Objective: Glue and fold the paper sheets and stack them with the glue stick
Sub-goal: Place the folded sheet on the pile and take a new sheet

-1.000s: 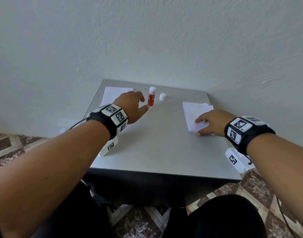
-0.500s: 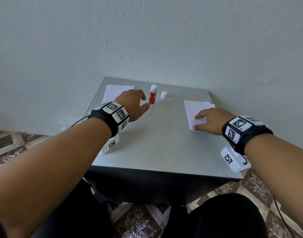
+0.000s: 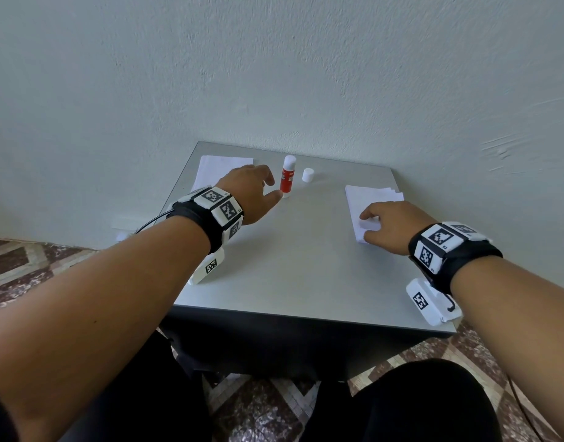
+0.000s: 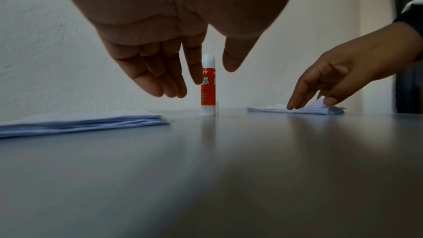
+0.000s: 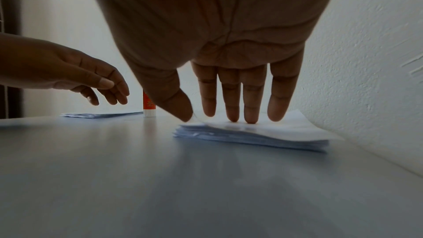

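A red and white glue stick [image 3: 288,177] stands upright and uncapped at the back of the grey table [image 3: 290,275]. Its white cap [image 3: 308,175] stands just to its right. My left hand [image 3: 271,187] hovers beside the stick with spread, relaxed fingers [image 4: 158,82], holding nothing and apart from the stick. A stack of white sheets [image 3: 221,167] lies under and behind that hand. On the right lies a second paper stack [image 3: 375,197]. My right hand [image 3: 375,226] rests straight fingers [image 5: 233,113] on it, while the thumb [image 5: 181,108] pushes up the top sheet's near edge.
The table stands against a pale wall [image 3: 306,74], which runs close behind both stacks. Patterned floor tiles [image 3: 25,263] show past the left and front edges. My dark-clothed knees [image 3: 402,406] are below the front edge.
My right thumb has drawn in against the near edge of the right stack and the top sheet has lifted there. My left hand has hardly moved beside the glue stick.
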